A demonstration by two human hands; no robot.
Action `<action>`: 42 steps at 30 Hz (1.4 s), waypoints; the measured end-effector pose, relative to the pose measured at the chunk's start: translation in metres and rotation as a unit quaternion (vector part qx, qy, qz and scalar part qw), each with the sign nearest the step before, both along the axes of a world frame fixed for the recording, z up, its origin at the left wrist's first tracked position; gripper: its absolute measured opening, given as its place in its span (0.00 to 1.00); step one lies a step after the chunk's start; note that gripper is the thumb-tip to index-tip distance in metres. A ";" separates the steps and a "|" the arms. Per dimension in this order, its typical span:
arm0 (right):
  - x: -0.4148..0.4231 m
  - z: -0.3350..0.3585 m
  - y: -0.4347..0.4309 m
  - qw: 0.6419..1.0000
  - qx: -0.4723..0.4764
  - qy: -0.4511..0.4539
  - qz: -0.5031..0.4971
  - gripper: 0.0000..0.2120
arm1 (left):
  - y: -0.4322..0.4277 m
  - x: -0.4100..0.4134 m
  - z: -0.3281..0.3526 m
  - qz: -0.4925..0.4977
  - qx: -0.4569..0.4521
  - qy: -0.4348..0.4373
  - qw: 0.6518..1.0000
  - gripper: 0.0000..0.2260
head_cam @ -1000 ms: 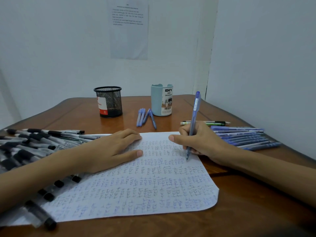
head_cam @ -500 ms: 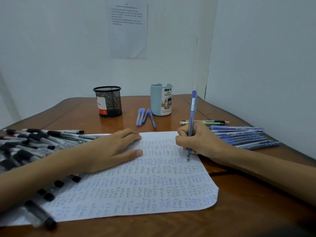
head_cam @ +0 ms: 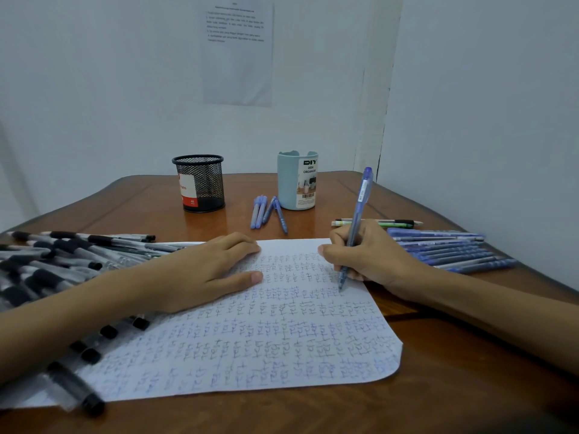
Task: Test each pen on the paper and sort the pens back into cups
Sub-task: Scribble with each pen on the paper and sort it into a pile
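Our right hand (head_cam: pixel 369 258) grips a blue pen (head_cam: pixel 357 220) in a writing hold, with the thumb and fingers curled round its lower barrel. The pen stands almost upright with its cap end up. Its tip is down on the paper (head_cam: pixel 250 346), near the right edge of the sheet in the upper rows. Our left hand (head_cam: pixel 200 270) lies palm down on the upper left part of the paper, with straight fingers, and it holds nothing. The two hands are apart, and some written rows lie between them.

The paper lies flat on the wooden table (head_cam: pixel 438 386). Nearly all of it is filled with rows of small handwritten marks in blue and dark ink.

Left of the paper we see a heap of clear pens with black caps (head_cam: pixel 56 261); several of them lie over the sheet's left edge, under our left forearm. Right of the paper a row of blue pens (head_cam: pixel 448 249) lies side by side. Beyond the far right corner of the paper lie a green pen (head_cam: pixel 385 225) and a slim pen with a black section, both partly hidden behind our right hand.

Beyond the far edge of the paper stand a black mesh cup (head_cam: pixel 200 183), more to the left, and a light blue cup (head_cam: pixel 297 180) labelled "DIY desk organizer". Four loose blue pens (head_cam: pixel 266 211) lie between this blue cup and the paper. We cannot see inside the blue cup.
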State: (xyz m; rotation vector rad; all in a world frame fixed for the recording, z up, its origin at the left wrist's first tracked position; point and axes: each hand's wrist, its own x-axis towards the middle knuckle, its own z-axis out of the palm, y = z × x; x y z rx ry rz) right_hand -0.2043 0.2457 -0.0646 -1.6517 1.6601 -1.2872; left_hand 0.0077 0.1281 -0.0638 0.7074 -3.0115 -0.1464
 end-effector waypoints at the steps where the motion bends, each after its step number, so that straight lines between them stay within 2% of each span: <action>1: 0.000 0.000 0.000 1.000 0.000 0.000 0.000 0.22 | 0.000 0.000 0.000 0.001 -0.001 0.000 1.000 0.37; 10: -0.001 -0.001 -0.002 1.000 -0.019 0.011 -0.003 0.21 | 0.004 -0.002 0.002 0.018 0.003 -0.009 1.000 0.33; 21: -0.003 -0.004 -0.005 0.998 -0.048 0.029 -0.010 0.21 | 0.000 -0.001 0.000 -0.002 -0.002 0.000 1.000 0.36; 28: 0.001 -0.003 -0.003 0.997 -0.070 0.038 -0.001 0.22 | 0.004 -0.001 0.001 0.007 -0.004 -0.002 1.000 0.32; 31: 0.005 0.002 0.001 0.995 -0.096 -0.017 0.001 0.20 | 0.006 -0.001 0.002 0.012 -0.007 -0.002 1.000 0.32; 35: 0.003 0.007 0.003 0.996 -0.053 -0.071 0.008 0.28 | 0.006 -0.002 0.002 0.016 -0.006 -0.004 1.000 0.33; 37: 0.001 0.010 0.003 0.995 -0.049 -0.083 -0.021 0.23 | 0.005 -0.002 0.002 0.016 -0.005 -0.005 1.000 0.33; 40: -0.001 0.015 0.002 0.993 -0.045 -0.090 -0.066 0.03 | 0.006 -0.001 0.002 0.018 -0.005 -0.004 1.000 0.33; 42: -0.005 0.012 -0.001 0.994 -0.026 -0.075 -0.080 0.13 | 0.006 -0.001 0.002 0.020 -0.004 -0.003 1.000 0.32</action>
